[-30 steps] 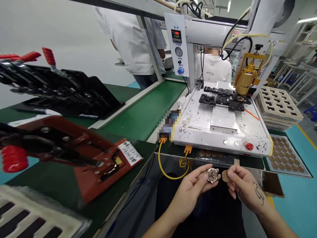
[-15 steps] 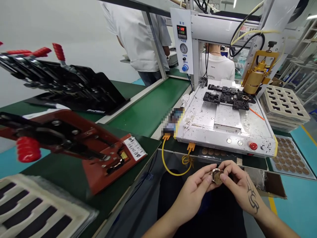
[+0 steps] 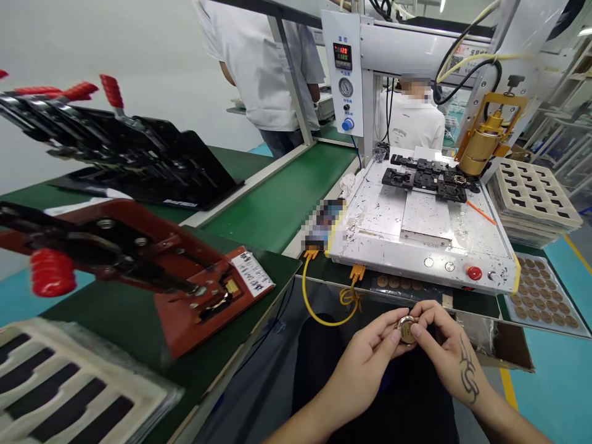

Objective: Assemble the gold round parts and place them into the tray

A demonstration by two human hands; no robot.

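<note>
Gold-toned metal ring part sits pinched between both hands, low centre, over the lap and just in front of the bench edge. Left hand grips its rim w/ thumb + fingertips; right hand also closed on it, thumb and forefinger pressing a tan disc into its face. Can't tell if the disc is fully seated, fingers cover part of it.

To do this well, my read: keep the left grip steady on the rim only, press w/ the right thumb flat and centred so the disc goes in level, not cocked; check it's flush all round before letting go.

Next out: yellow cable looping under the bench, row of tan discs on the ledge, tray of discs to the right. Red clamp jig at left on the green mat. Farther: white dispensing machine w/ black fixtures and brass nozzle. Beyond, green conveyor and two people in white shirts.
</note>
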